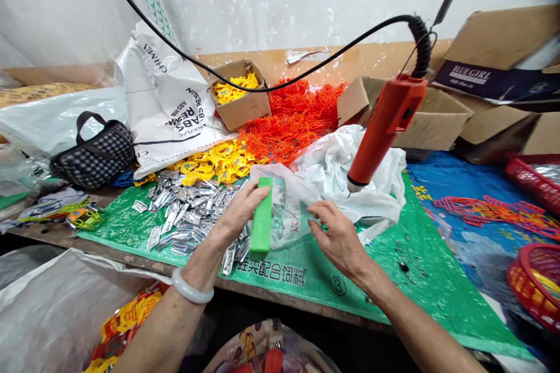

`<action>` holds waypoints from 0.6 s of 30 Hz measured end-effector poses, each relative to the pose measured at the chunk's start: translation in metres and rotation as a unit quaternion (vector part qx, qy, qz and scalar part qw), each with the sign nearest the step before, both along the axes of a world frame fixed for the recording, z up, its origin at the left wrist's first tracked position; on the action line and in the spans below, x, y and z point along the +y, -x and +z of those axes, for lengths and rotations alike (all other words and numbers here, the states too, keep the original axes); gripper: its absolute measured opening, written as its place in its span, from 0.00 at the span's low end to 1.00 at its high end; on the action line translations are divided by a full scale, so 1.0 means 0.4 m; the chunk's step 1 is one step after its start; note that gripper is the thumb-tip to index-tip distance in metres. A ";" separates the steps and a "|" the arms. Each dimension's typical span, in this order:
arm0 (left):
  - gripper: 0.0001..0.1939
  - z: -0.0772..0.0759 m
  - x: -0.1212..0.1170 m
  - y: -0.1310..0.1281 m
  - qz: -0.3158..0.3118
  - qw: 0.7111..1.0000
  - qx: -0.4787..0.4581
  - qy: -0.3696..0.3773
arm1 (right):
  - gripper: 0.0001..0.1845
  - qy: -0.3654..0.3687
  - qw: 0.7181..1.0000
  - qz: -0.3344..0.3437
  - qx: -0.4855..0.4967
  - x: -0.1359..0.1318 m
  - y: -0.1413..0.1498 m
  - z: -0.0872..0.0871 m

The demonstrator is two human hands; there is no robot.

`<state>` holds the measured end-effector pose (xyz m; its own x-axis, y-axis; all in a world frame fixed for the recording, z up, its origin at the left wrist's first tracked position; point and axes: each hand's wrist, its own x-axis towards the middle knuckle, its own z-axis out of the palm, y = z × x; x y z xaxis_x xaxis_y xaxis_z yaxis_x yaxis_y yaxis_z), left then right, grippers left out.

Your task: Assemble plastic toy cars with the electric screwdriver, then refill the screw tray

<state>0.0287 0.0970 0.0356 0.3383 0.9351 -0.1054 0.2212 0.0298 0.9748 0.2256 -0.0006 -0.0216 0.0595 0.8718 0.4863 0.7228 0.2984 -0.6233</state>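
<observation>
My left hand [240,205] is closed round the upper left side of a bright green rectangular block [262,221], which stands on the green sheet. Beside the block lies a clear plastic bag [292,201] with small pieces inside, too unclear to name. My right hand [339,238] is at the bag's right edge, its fingers bent and thumb apart, with nothing seen between them. An orange-red electric screwdriver [387,128] hangs tip down above that hand. Left of the block spreads a heap of small silvery parts [188,210].
Behind are yellow plastic parts [223,160], a pile of orange-red parts [289,122] and a white printed sack [168,105]. Open cardboard boxes [437,116] stand at the back right. A red basket [531,280] sits at the right. The screwdriver's black cable [280,88] sags across the table.
</observation>
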 end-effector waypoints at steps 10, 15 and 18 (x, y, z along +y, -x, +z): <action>0.28 0.002 -0.103 0.157 -0.080 0.853 -0.370 0.360 | 0.07 -0.005 0.999 0.019 -0.050 -0.200 -0.046 -0.124; 0.31 -0.014 -0.154 0.147 -0.088 0.840 -0.332 0.419 | 0.08 0.094 0.970 0.078 -0.211 -0.241 0.046 -0.120; 0.30 -0.055 -0.155 0.153 -0.123 0.821 -0.309 0.465 | 0.13 0.143 0.954 0.054 -0.258 -0.221 0.067 -0.108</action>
<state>-0.0327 0.0350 0.0137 0.7617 0.4438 -0.4720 -0.1964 0.8525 0.4845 0.1988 -0.0892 -0.0649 -0.2216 0.9605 0.1686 0.9298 0.2602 -0.2602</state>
